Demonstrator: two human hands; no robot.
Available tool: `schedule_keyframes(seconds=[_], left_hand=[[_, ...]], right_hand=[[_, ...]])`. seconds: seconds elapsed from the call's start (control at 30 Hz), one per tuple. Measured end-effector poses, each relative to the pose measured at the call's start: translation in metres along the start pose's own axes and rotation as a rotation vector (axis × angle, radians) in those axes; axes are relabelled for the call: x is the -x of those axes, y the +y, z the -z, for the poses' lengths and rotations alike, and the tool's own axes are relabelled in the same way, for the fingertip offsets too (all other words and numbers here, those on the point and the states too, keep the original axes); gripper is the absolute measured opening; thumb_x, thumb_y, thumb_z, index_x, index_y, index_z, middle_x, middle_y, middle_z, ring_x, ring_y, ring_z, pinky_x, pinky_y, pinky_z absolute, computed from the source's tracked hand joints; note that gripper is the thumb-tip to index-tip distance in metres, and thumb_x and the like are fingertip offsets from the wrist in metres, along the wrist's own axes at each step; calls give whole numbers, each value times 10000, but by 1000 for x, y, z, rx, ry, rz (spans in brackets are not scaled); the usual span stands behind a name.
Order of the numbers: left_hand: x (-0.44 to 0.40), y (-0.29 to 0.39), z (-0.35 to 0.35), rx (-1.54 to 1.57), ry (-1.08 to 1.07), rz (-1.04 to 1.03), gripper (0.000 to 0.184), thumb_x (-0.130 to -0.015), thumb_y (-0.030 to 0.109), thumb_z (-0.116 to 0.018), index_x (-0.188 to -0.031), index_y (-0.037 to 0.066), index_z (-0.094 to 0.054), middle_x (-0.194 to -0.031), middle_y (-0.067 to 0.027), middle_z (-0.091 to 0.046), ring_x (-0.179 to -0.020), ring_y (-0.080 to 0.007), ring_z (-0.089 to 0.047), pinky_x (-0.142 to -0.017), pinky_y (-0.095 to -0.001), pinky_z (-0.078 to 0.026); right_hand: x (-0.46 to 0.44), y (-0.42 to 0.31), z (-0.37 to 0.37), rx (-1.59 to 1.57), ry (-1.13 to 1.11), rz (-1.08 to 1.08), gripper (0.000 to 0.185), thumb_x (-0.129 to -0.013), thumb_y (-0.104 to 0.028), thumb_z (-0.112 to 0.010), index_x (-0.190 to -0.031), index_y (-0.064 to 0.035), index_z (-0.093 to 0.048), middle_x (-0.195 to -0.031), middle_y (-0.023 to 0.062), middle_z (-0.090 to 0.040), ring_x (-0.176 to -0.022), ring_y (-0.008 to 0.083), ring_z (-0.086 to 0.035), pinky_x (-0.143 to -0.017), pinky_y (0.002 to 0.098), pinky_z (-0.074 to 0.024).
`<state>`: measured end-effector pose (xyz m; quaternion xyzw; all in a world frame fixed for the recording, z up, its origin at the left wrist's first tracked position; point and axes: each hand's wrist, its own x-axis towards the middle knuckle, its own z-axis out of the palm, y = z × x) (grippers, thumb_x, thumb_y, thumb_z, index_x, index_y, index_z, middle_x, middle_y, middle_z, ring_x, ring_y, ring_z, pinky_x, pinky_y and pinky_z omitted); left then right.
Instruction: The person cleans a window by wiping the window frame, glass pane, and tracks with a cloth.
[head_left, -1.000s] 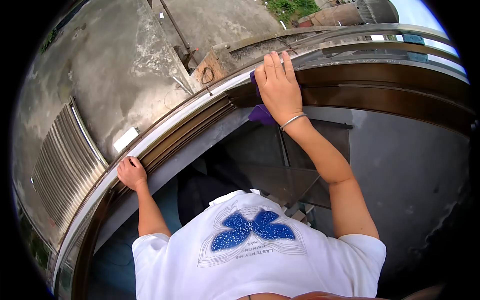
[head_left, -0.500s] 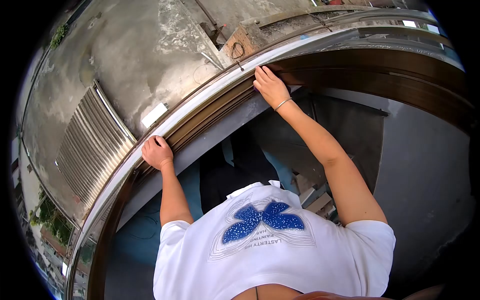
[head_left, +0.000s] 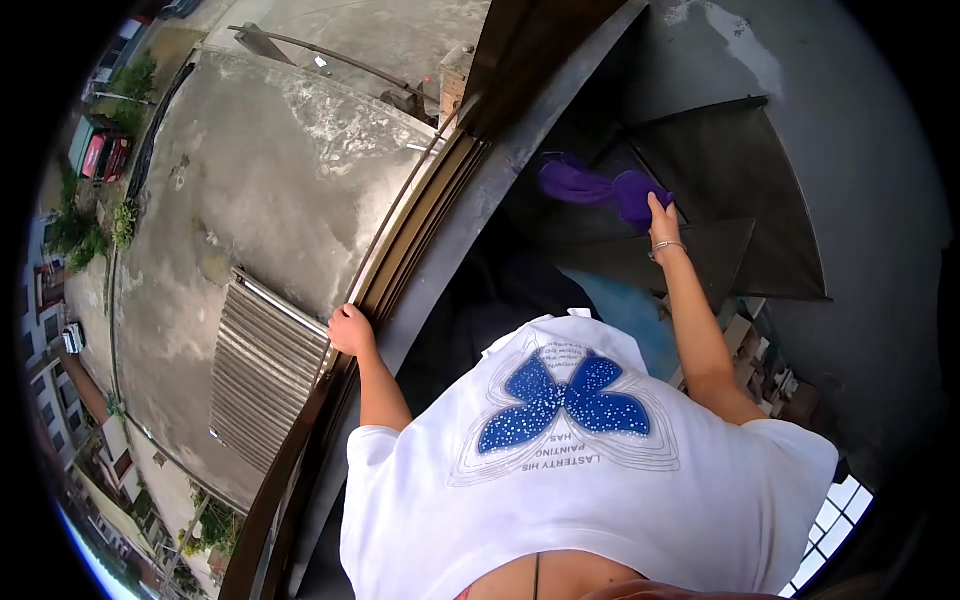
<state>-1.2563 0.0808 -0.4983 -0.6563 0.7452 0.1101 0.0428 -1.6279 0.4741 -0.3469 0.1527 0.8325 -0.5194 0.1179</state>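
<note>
A purple cloth [head_left: 580,184] hangs out to the left from my right hand [head_left: 660,222], which is closed on one end of it, inside the window. A bangle circles that wrist. My left hand [head_left: 350,330] has its fingers curled over the outer edge of the brown window frame [head_left: 415,222], whose grooved sill track runs diagonally up to the right. The palm of this hand and what lies under it are hidden.
Outside, far below, lie a concrete yard [head_left: 240,150] and a corrugated metal sheet [head_left: 265,370]. Inside, a dark folded panel [head_left: 740,180] leans by the grey wall [head_left: 860,200]. Cardboard boxes [head_left: 745,345] sit near my right elbow.
My right hand has left the window frame and swung inward to the right, the purple cloth now plainly visible in it. My left hand stays on the frame. The view has turned.
</note>
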Motion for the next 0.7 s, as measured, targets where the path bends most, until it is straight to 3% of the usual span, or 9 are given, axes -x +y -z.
schedule_keyframes(seconds=[0.07, 0.13, 0.23, 0.33, 0.37, 0.4, 0.5, 0.6, 0.7], left_hand=[[-14, -7, 5, 120, -194, 51, 380, -875, 393, -477, -1040, 132, -700, -1050, -123, -671, -1009, -342, -580, -876, -446, -449], [-25, -13, 7, 314, -232, 18, 332, -876, 325, -520, -1040, 93, -695, -1025, -127, -680, -948, -322, -612, -842, -412, -466], [-39, -7, 16, 744, -291, -52, 222, -859, 132, -545, -998, 0, -655, -895, -101, -678, -841, -188, -626, -773, -310, -475], [-33, 29, 52, 859, -298, -236, 213, -912, 62, -464, -1046, -8, -614, -866, -94, -671, -806, -164, -619, -756, -289, -480], [-29, 44, 64, 893, -261, -301, 217, -945, 82, -454, -1075, -3, -606, -738, -38, -604, -690, -126, -570, -743, -276, -480], [-25, 59, 81, 880, -261, -326, 217, -945, 82, -454, -1075, -3, -606, -738, -38, -604, -690, -126, -570, -743, -276, -480], [-6, 109, 140, 998, -371, -343, 235, -989, 132, -442, -1135, 21, -589, -611, 45, -374, -534, -38, -373, -662, -226, -447], [11, 156, 186, 1024, -314, -462, 231, -991, 113, -437, -1145, 27, -586, -606, 46, -397, -545, -40, -384, -634, -221, -430], [13, 189, 208, 1028, -196, -645, 231, -973, 117, -497, -1180, 61, -585, -622, 29, -484, -614, -50, -448, -740, -252, -453]], right_hand=[[9, 17, 10, -329, -15, -233, 534, -907, -370, -611, -1308, -43, -478, -1262, 78, -575, -1161, 213, -552, -962, 336, -436], [13, 33, 7, -455, -25, -308, 514, -917, -403, -593, -1293, -64, -503, -1251, 76, -590, -1152, 203, -568, -945, 355, -466], [7, 51, -13, -823, -105, -431, 519, -914, -458, -576, -1238, -53, -552, -1241, 85, -602, -1152, 230, -574, -996, 396, -457], [9, 30, -33, -822, -185, -393, 570, -914, -507, -546, -1248, -45, -552, -1227, 79, -613, -1137, 220, -582, -986, 394, -457], [4, 24, -38, -770, -181, -395, 571, -913, -508, -545, -1245, -44, -556, -1227, 75, -614, -1131, 212, -585, -987, 383, -453], [7, 5, -44, -716, -180, -399, 571, -913, -509, -545, -1242, -43, -561, -1227, 72, -615, -1126, 204, -587, -989, 372, -448], [14, -28, -51, -828, -301, -285, 562, -931, -493, -525, -1256, -35, -551, -1252, 72, -600, -1152, 178, -573, -1005, 338, -431], [22, -62, -66, -945, -430, -251, 550, -950, -484, -497, -1269, -37, -537, -1278, 69, -582, -1162, 177, -568, -1010, 352, -429], [27, -84, -77, -965, -562, -156, 574, -950, -473, -505, -1328, -42, -490, -1332, 79, -541, -1232, 182, -511, -1064, 360, -373]])
